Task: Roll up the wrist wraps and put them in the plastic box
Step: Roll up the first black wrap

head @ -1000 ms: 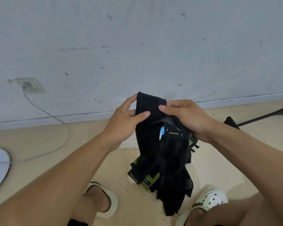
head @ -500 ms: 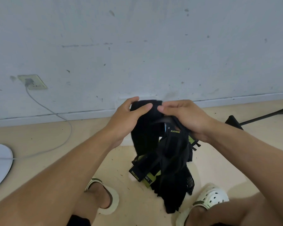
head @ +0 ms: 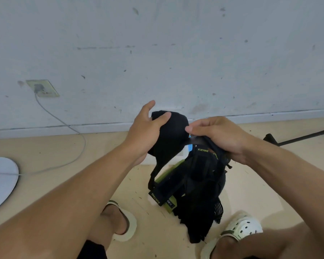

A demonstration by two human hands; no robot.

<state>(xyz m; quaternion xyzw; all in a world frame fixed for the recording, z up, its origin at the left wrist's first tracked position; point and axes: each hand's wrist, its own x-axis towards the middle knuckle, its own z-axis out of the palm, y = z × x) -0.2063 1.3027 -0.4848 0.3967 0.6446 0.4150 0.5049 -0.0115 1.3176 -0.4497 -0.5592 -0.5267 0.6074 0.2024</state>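
Wrist wraps [head: 193, 176]: a black bundle with green trim, held in the air above the floor, between the person's two feet.
Rolled end [head: 169, 131]: a dark wad at the bundle's top left, with loose straps hanging down from it.
Long axis: runs roughly top to bottom, from the wad toward the floor.
Left hand [head: 144, 133]: fingers and thumb curled round the rolled end, gripping it.
Right hand [head: 223, 135]: just right of the wad, fingers curled, pinching the bundle's upper straps.
Nearer hand: judged the left, already on the roll.
Floor [head: 82, 165]: beige, beneath the bundle.
Wall [head: 176, 53]: pale, scuffed, behind the bundle.
Plastic box: not clearly in view.
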